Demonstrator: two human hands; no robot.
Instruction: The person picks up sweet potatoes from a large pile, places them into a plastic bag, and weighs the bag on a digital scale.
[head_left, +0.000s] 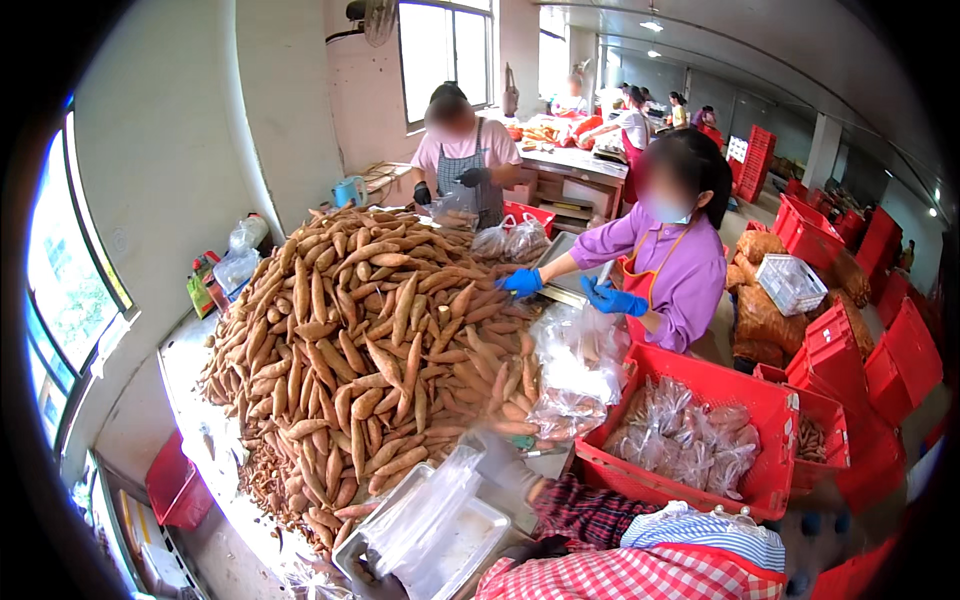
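My right hand (501, 459), in a pale grey glove below a dark plaid sleeve, holds one end of a clear plastic bag (431, 506); motion blurs its fingers. At the bag's lower end my left hand (379, 579), in a darker glove, pinches the film and is partly cut off by the picture's bottom edge. Beneath the stretched bag lies a shallow metal tray (480, 529). A large heap of sweet potatoes (375, 337) rises just beyond the tray, with small broken roots (274, 480) along its near left side.
Beside my right arm stands a red plastic crate (679, 480) of bagged roots. Clear bags (577, 352) lie between the heap and a co-worker with blue gloves (615, 298). Another co-worker with black gloves (474, 177) stands behind the heap. Stacked red crates (840, 352) line the right side.
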